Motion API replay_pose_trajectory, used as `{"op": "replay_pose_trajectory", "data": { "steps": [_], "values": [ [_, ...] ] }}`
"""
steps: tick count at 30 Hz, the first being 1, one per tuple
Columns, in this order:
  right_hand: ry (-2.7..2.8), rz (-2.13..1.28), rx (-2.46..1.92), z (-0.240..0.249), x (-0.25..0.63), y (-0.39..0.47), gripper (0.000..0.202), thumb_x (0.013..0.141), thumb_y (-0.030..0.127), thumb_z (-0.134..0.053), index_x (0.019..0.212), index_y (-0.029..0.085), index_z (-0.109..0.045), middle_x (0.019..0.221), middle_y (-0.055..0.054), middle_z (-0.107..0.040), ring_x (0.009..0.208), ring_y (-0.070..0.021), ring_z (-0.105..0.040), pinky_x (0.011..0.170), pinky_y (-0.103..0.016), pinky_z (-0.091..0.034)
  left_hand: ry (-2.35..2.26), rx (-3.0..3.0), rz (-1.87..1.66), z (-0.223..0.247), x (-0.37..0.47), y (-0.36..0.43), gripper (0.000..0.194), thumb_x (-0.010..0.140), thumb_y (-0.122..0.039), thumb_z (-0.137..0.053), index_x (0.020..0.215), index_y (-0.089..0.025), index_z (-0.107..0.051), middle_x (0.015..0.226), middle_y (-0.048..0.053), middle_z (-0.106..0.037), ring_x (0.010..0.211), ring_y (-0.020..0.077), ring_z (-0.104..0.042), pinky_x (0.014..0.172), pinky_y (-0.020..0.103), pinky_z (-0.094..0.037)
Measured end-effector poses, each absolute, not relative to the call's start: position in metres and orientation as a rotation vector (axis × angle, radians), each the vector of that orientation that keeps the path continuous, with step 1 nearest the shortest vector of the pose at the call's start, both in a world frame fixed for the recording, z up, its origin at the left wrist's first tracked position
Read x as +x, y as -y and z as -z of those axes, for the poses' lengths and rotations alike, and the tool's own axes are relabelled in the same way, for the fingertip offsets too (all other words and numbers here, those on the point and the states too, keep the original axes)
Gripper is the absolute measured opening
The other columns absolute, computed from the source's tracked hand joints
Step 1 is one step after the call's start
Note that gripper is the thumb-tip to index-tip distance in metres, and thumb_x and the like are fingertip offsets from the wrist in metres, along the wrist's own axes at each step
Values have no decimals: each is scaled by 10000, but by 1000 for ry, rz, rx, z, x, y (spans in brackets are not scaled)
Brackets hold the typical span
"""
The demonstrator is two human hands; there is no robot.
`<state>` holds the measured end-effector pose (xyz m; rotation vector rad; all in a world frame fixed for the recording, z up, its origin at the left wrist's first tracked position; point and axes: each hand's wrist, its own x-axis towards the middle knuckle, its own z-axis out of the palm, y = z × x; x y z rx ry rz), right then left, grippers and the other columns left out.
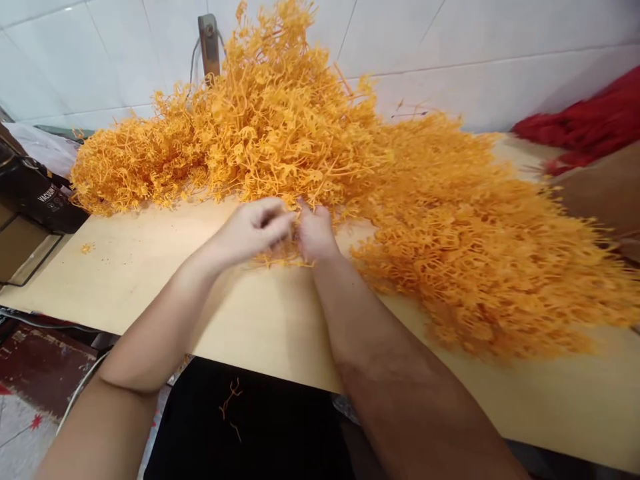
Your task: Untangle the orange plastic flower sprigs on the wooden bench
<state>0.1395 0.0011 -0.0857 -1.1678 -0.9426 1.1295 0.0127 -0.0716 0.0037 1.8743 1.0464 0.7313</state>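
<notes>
The fingers of the left hand (253, 230) curl narrowly beside the bunched fingers of the right hand (317, 236), blur hiding whether either grips anything, with orange sprigs (285, 143) heaped just beyond the fingertips.

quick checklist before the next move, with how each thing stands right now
1. Both hands visible: ok, left hand and right hand close together above the table.
2. Grip on a sprig: cannot tell, fingers blurred.
3. Supply nearby: ok, heap of orange artificial sprigs just beyond the hands.
4. Tabletop free of strays: not ok, small orange piece at left.
5. Black clothing free of scraps: not ok, orange strands on it.
</notes>
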Motion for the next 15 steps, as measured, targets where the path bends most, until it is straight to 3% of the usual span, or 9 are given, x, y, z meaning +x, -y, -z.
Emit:
{"op": "replay_pose_trajectory", "data": {
  "steps": [5,9,13,15],
  "values": [
    [762,-1379,-1050,73,138,11,200,757,376,-568,819,223,-455,685,66,-546,439,-52,-404,599,-300,-506,-1450,1495,-1019,19,-13,35,51,790,-144,-392,827,-179,-401,774,-22,-577,478,29,-490,483,183,-381],
    [691,-1398,-1059,65,135,16,70,812,254,-492,776,210,-452,592,85,-500,378,-39,-335,599,-300,-518,-1511,1545,-1014,28,-21,29,324,671,-35,-321,895,-164,-517,691,-30,-526,477,40,-445,519,198,-384],
    [694,-1403,-1062,62,132,19,93,809,246,-503,744,206,-451,546,89,-471,368,-36,-334,597,-283,-522,-1493,1759,-852,36,-14,31,240,762,-213,-397,873,-113,-586,753,27,-577,646,94,-505,646,238,-416],
    [703,-1420,-1051,61,131,20,110,797,265,-528,738,207,-456,543,89,-469,367,-34,-335,585,-275,-522,-1456,1903,-814,41,-10,32,352,771,-402,-476,920,-102,-587,830,50,-603,721,117,-520,688,248,-416]
  ]
}}
